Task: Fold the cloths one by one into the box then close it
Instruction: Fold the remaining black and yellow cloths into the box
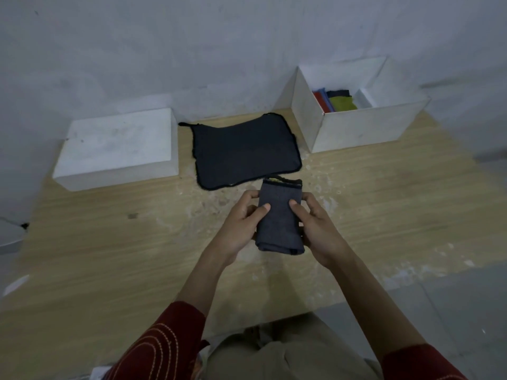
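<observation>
A folded dark grey cloth is held above the middle of the wooden table. My left hand grips its left edge, thumb on top. My right hand grips its right edge the same way. Behind it a dark cloth lies flat and unfolded on the table. The open white box stands at the back right; inside it are folded cloths in red, blue, dark and olive green.
A white lid-like box lies at the back left against the grey wall. The wooden table is scuffed in the middle. Its right edge drops to a grey floor. My knees show below the near edge.
</observation>
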